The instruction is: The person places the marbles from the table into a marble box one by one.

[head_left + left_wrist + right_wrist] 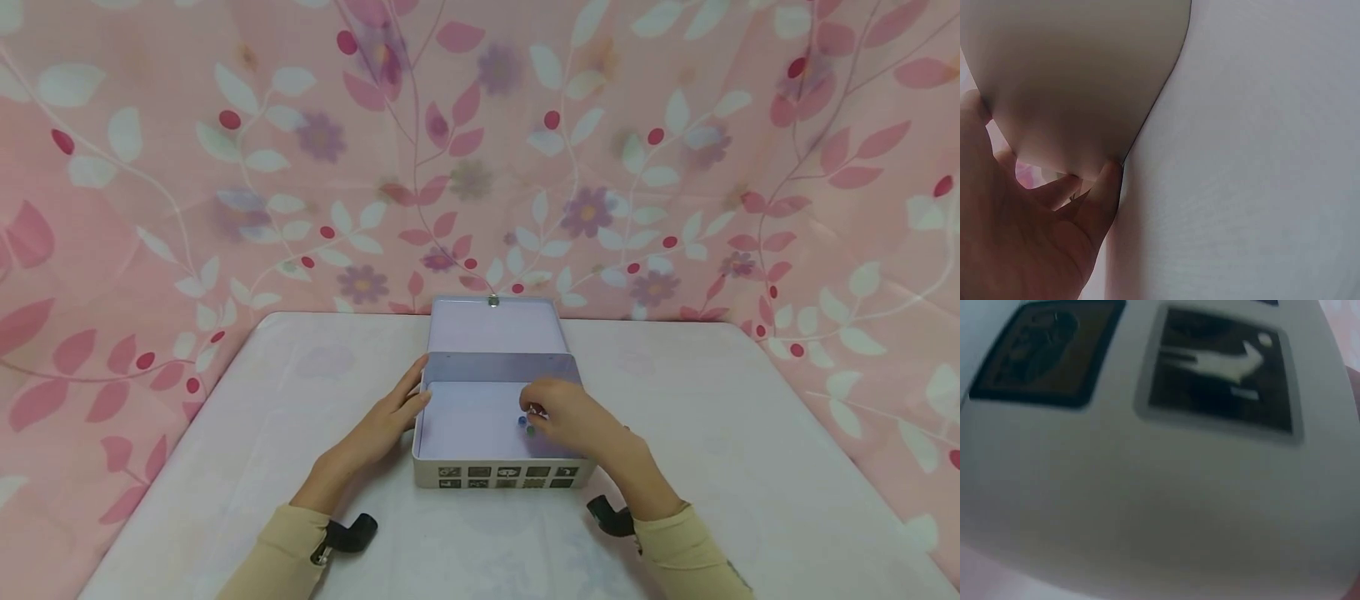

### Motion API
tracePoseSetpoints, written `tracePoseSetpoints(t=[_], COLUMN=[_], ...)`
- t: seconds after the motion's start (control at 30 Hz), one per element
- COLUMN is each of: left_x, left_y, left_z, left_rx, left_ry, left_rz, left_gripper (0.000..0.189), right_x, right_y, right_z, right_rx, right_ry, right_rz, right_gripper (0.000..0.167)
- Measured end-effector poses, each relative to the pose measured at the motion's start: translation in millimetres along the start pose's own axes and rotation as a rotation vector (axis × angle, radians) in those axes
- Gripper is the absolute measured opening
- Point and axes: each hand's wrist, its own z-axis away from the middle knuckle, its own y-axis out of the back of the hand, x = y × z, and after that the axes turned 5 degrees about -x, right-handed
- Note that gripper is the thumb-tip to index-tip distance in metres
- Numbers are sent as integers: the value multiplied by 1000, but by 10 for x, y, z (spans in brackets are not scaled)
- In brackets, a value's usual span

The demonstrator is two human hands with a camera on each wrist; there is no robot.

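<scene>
Left hand (386,423), fingers extended, braces lidded box (423,476), apparently for steadiness; right hand (572,410) pinches small shiny item (537,410) beside blue bead (522,421), green bead (531,431).

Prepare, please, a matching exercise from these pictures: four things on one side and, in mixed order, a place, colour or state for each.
1. left hand
2. right hand
3. lid
4. sleeves

A. partly inside the box
B. yellowish beige
C. against the box's left side
D. open, at the far side

Pairs: 1-C, 2-A, 3-D, 4-B
</scene>
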Motion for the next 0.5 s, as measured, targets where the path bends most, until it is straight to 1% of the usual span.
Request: tracePoseSetpoints(t=[0.2,0.37,0.5], left_x=[5,6,4], left_y=[0,-3,2], left_z=[1,-2,-8], left_rx=[-1,-4,-5], left_ry=[-5,-9,-8], left_rz=[13,14,12], left_gripper=[62,61,61], right_x=[-33,-24,-20], right_y=[-105,-159,-169], right_z=[-33,-36,-35], right_rx=[-102,-137,-153], right_ry=[-7,-49,-91], right_rz=[-4,-27,-11], right_gripper=[5,7,9])
